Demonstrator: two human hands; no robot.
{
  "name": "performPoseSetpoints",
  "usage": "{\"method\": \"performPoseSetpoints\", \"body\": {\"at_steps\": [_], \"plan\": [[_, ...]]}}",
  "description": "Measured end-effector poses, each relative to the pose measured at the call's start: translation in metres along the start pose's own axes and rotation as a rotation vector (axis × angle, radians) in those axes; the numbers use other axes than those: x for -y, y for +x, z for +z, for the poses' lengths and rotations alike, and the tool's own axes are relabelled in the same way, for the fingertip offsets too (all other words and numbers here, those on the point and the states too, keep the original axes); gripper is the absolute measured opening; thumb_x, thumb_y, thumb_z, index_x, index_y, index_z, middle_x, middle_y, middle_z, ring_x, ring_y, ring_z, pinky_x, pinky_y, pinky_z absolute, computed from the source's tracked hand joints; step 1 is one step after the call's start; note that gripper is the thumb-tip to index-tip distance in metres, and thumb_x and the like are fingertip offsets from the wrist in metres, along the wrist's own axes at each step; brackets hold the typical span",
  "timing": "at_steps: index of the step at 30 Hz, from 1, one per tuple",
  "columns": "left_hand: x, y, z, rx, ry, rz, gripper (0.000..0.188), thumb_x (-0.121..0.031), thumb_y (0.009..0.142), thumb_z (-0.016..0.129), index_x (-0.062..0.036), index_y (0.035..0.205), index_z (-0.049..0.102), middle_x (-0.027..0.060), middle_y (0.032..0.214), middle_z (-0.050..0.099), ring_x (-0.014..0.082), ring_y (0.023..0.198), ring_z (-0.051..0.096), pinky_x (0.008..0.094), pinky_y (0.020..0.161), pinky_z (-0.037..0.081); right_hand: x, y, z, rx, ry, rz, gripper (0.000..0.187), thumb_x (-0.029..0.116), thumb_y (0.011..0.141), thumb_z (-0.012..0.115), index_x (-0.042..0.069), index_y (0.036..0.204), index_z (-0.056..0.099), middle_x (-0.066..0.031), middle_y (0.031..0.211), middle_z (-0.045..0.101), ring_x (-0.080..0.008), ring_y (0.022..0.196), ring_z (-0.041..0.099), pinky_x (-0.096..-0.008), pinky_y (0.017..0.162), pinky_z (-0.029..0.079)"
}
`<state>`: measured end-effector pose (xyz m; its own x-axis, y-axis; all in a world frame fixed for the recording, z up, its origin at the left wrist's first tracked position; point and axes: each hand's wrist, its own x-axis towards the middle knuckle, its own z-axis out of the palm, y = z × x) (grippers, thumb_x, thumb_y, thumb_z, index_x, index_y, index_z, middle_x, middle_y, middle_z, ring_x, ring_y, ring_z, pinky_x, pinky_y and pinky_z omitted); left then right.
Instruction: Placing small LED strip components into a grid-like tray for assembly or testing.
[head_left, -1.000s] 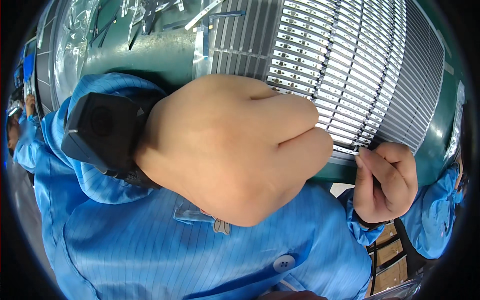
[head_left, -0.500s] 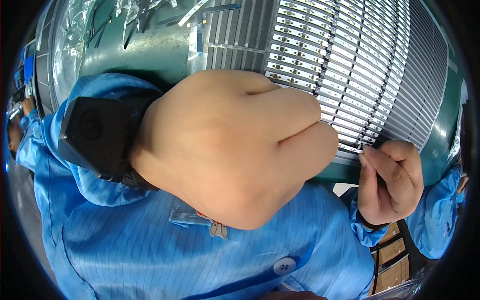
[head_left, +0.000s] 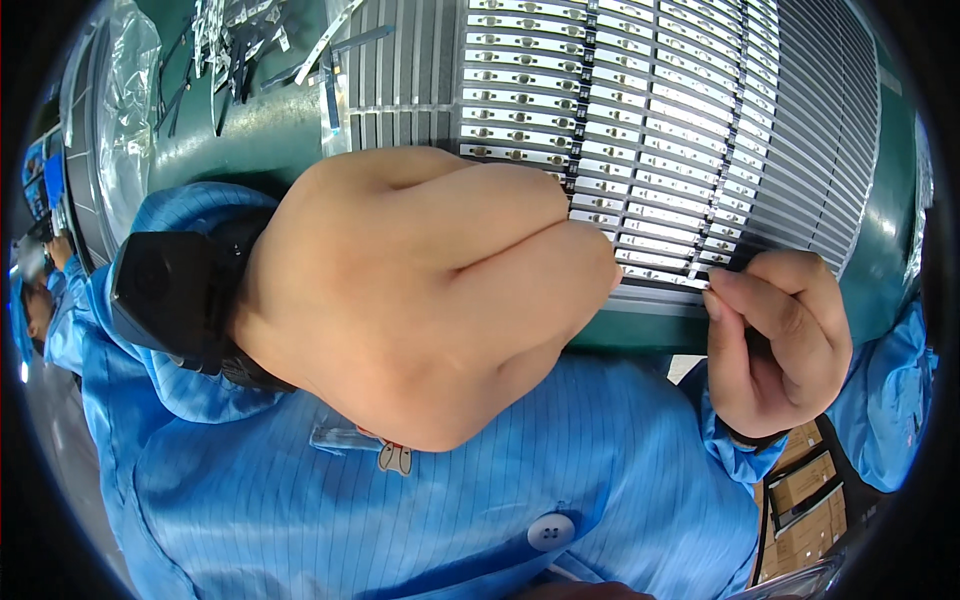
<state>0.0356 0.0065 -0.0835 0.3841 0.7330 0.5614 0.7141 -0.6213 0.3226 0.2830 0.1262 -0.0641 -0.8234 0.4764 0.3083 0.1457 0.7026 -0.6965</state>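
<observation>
A large panel of silvery metal strips (head_left: 690,105) with small round and slotted holes lies in rows on the green table. Over its near left part my left hand (head_left: 420,290) is bent, back upward, a black device (head_left: 165,295) strapped at its wrist. Its fingers curl under, and their tips are hidden. At the panel's near right edge my right hand (head_left: 780,335) pinches thumb and forefinger at the end of the nearest strip (head_left: 660,276). That strip shows between the two hands.
Loose dark and silvery strip pieces (head_left: 240,50) lie in a heap at the far left, beside crumpled clear film (head_left: 130,110). Bare green table (head_left: 240,135) shows left of the panel. Cardboard boxes (head_left: 805,500) stand low at right. Another person's blue sleeve (head_left: 885,410) is at the right edge.
The panel has shifted left and up in the picture. My left hand has moved left, away from my right hand, so more of the nearest strip shows. The right-hand pinch stays at the strip's end.
</observation>
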Motion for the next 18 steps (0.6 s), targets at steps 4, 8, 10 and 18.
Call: {"method": "performPoseSetpoints", "body": {"at_steps": [4, 8, 10, 18], "plan": [[-0.002, 0.000, -0.003, 0.009, 0.028, -0.003, 0.031, -0.018, 0.057, 0.080, -0.0092, 0.087, 0.083, 0.0011, 0.078, 0.062, 0.0137, 0.065, 0.057, 0.0224, 0.041, 0.040, 0.002, 0.000, -0.001, 0.006, 0.022, 0.030, 0.027, -0.014, 0.067, 0.079, -0.002, 0.092, 0.076, -0.0088, 0.079, 0.063, -0.0116, 0.056, 0.055, -0.0243, 0.045, 0.037], [0.000, 0.001, -0.001, 0.001, 0.047, 0.026, 0.033, -0.019, 0.057, 0.075, -0.0103, 0.089, 0.083, 0.0002, 0.079, 0.062, 0.0134, 0.065, 0.056, 0.0218, 0.042, 0.038, 0.002, 0.002, -0.002, 0.026, 0.015, -0.004, 0.028, -0.015, 0.067, 0.078, -0.003, 0.091, 0.076, -0.0095, 0.080, 0.062, -0.0108, 0.056, 0.054, -0.0240, 0.045, 0.036], [0.000, 0.001, -0.001, 0.006, 0.046, 0.025, 0.034, -0.020, 0.058, 0.075, -0.0105, 0.089, 0.083, 0.0003, 0.079, 0.061, 0.0136, 0.065, 0.056, 0.0218, 0.042, 0.038, 0.002, 0.002, 0.000, 0.018, 0.020, -0.007, 0.027, -0.015, 0.066, 0.078, -0.003, 0.091, 0.076, -0.0097, 0.080, 0.062, -0.0109, 0.056, 0.053, -0.0240, 0.045, 0.036], [-0.004, -0.002, -0.013, -0.030, 0.086, 0.054, 0.034, -0.019, 0.057, 0.072, -0.0090, 0.087, 0.082, 0.0022, 0.080, 0.063, 0.0165, 0.068, 0.059, 0.0233, 0.042, 0.040, 0.001, 0.003, -0.001, 0.020, 0.019, -0.006, 0.027, -0.012, 0.064, 0.078, -0.003, 0.089, 0.075, -0.0107, 0.079, 0.062, -0.0145, 0.056, 0.054, -0.0253, 0.047, 0.038]]}}
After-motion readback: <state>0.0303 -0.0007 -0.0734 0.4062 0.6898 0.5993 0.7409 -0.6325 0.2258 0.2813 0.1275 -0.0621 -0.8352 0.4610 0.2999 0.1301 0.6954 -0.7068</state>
